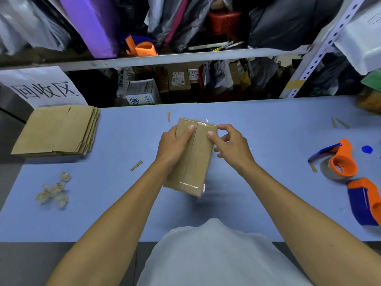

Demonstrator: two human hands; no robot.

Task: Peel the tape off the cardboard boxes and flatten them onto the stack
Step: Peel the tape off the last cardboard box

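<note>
Cardboard box (192, 157) at frame centre is unflattened, clear tape (190, 184) across its near end. I judge peeling barely begun. My left hand (175, 149) grips the box's left side, thumb on top; my right hand (231, 145) pinches its far right corner. Tape wads (54, 191) lie lower left; the stack (56, 131) sits upper left.

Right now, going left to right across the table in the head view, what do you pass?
Stack of flattened cardboard → balled-up tape scraps → left hand → taped box → right hand → orange tape dispenser.
</note>
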